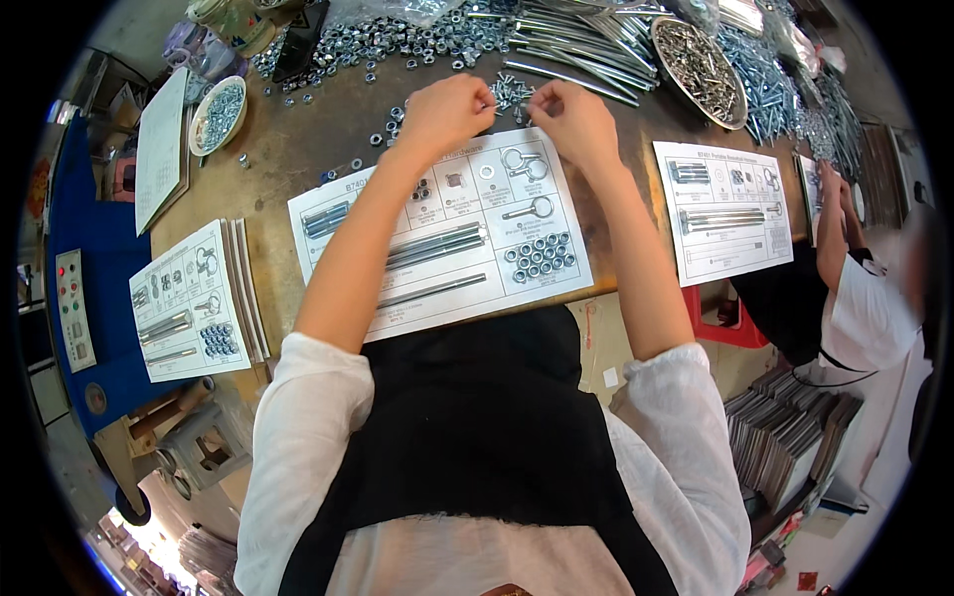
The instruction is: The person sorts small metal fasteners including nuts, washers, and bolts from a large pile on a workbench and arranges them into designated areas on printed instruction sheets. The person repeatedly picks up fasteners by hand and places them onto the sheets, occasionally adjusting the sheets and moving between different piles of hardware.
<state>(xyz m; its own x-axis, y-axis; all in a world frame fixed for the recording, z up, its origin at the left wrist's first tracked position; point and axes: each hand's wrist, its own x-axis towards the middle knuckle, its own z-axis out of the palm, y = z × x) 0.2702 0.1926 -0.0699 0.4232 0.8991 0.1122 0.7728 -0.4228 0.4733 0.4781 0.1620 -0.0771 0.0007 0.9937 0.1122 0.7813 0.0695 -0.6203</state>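
Observation:
At the far side of the printed hardware sheet (447, 323), both my hands reach to a small pile of silvery screws (511, 91). My left hand (445, 111) is closed at the pile's left, its fingertips at the nearest screws. To the right, my right hand (576, 121) is closed in a pinch. Whatever either hand may hold is too small or hidden to name. The sheet lies under my forearms and pictures bolts, nuts and pins; some nuts (537, 258) and long bolts (432, 246) show on it.
Loose hex nuts (397, 45) spread along the back, beside long metal rods (586, 45). A bowl of small screws (699, 74) stands back right, a bowl of blue-tinted parts (221, 115) at left. More sheets (723, 214) lie alongside. A co-worker's hands (833, 184) are at far right.

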